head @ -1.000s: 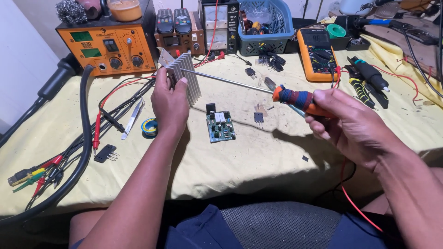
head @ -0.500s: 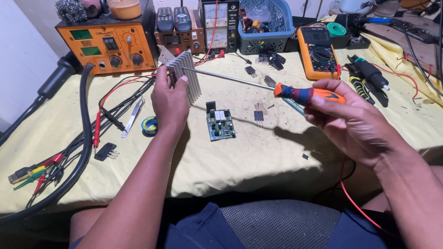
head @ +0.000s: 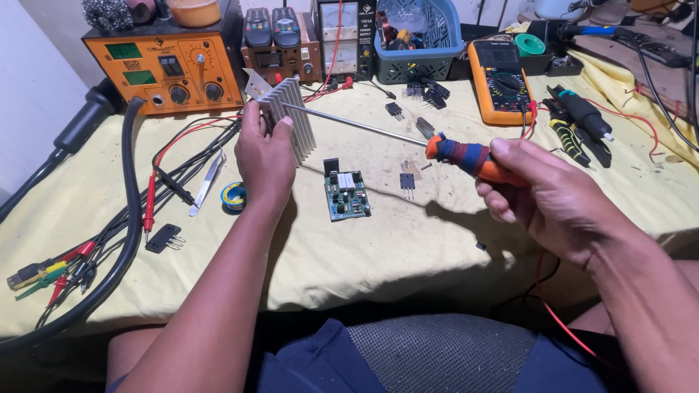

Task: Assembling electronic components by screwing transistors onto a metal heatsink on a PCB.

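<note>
Left hand [head: 266,156] is closed around a finned aluminium heat sink [head: 291,120], holding it upright just above the yellow table cover [head: 408,240], thumb across the fins. Right hand [head: 557,200] is curled shut on the orange-and-blue handle of a long screwdriver [head: 466,156]; its thin shaft runs leftward and the tip meets the heat sink near the top (exact contact point hard to tell). Between the two hands, lower down, a small green circuit board [head: 346,195] lies flat on the cover, with a black transistor [head: 407,181] just beside it toward the right hand. Beyond the left hand sits an orange soldering station [head: 164,65]; beyond the right hand, an orange multimeter [head: 501,69]. Tweezers [head: 207,182] and a solder roll [head: 234,195] lie just outside the left hand.
</note>
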